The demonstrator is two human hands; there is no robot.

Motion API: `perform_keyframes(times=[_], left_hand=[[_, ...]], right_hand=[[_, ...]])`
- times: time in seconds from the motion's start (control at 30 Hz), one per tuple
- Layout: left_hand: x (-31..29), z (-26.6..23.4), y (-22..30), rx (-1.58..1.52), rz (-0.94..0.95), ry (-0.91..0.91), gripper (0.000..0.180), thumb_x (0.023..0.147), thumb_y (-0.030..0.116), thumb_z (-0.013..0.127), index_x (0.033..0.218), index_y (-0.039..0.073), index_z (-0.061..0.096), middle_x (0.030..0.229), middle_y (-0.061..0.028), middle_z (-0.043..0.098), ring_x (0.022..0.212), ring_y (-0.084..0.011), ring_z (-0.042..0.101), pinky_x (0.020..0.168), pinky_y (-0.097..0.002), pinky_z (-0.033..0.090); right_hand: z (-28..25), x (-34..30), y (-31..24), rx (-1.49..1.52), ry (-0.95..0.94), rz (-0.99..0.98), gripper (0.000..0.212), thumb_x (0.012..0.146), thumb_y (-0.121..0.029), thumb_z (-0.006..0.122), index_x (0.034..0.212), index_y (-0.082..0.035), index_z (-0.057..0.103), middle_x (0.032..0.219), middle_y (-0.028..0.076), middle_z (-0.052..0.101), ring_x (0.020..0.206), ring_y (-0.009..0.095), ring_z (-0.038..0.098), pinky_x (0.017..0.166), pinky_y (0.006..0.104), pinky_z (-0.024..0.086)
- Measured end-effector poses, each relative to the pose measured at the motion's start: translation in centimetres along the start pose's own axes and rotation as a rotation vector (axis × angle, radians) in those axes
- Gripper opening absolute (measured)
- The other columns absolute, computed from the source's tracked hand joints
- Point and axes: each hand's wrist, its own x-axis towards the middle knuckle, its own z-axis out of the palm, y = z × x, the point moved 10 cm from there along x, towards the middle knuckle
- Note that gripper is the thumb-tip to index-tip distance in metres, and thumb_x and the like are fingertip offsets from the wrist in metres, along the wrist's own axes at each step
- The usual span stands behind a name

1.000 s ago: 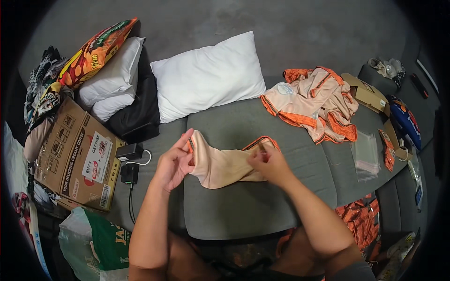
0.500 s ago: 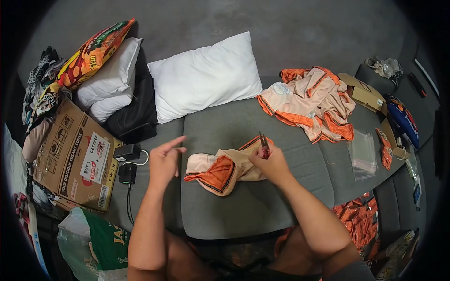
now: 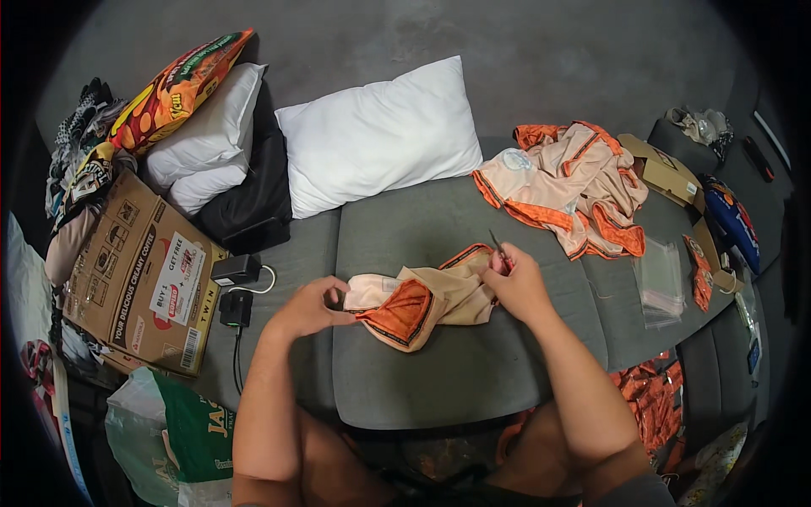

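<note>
On the grey cushion in front of me lies a small folded beige garment with an orange patterned panel and dark trim. My left hand is at its left end, thumb and fingers curled around the edge of the pale part with the orange corner. A pair of small scissors sits in my right hand, blades pointing up and away from me. That hand's fingertips also touch the garment's right end; whether they pinch the cloth is hard to see.
Beyond the cushion rests a white pillow. A larger beige and orange garment is heaped at right, near clear plastic sleeves and an opened cardboard box. At left stand a big carton and black power adapters.
My left hand has come down from above the cushion onto the garment's left end. My right hand, still holding the scissors, has shifted slightly right along the cloth.
</note>
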Motion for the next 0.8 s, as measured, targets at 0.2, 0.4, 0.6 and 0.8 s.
perform_keyframes(times=[0.2, 0.4, 0.6, 0.8], left_hand=[[1.0, 1.2, -1.9, -0.056, -0.157, -0.075, 0.031, 0.08, 0.016, 0.078, 0.106, 0.003, 0.067, 0.083, -0.0006, 0.062, 0.075, -0.0107, 0.057, 0.069, -0.028, 0.049], [-0.1, 1.2, 0.8, -0.08, -0.067, -0.072, 0.028, 0.078, 0.012, 0.078, 0.102, 0.002, 0.066, 0.086, -0.0054, 0.064, 0.081, -0.0137, 0.061, 0.073, -0.0287, 0.05], [0.2, 2.0, 2.6, 0.089, 0.093, -0.026, 0.027, 0.079, 0.009, 0.075, 0.102, 0.001, 0.065, 0.088, -0.0086, 0.066, 0.081, -0.0172, 0.063, 0.074, -0.0299, 0.051], [0.9, 3.2, -0.2, 0.1, -0.012, -0.203, 0.041, 0.076, 0.011, 0.078, 0.113, 0.003, 0.062, 0.108, -0.0117, 0.063, 0.093, -0.0237, 0.062, 0.08, -0.0338, 0.051]], right_hand=[[3.8, -1.5, -2.5, -0.034, -0.096, -0.163, 0.031, 0.083, -0.017, 0.073, 0.073, -0.003, 0.048, 0.064, 0.001, 0.046, 0.061, 0.01, 0.042, 0.055, 0.0304, 0.038], [4.5, -2.2, -3.2, -0.119, -0.163, -0.117, 0.034, 0.085, -0.028, 0.071, 0.079, 0.0, 0.053, 0.069, 0.009, 0.052, 0.064, 0.018, 0.049, 0.061, 0.0339, 0.042], [3.2, -1.3, -3.2, -0.035, -0.104, -0.11, 0.042, 0.096, -0.041, 0.06, 0.084, -0.002, 0.057, 0.067, 0.003, 0.047, 0.062, 0.013, 0.043, 0.058, 0.0305, 0.039], [2.3, -0.9, -2.6, 0.324, -0.071, -0.145, 0.046, 0.103, -0.046, 0.042, 0.093, -0.004, 0.058, 0.068, -0.002, 0.043, 0.06, 0.009, 0.039, 0.055, 0.0253, 0.033]])
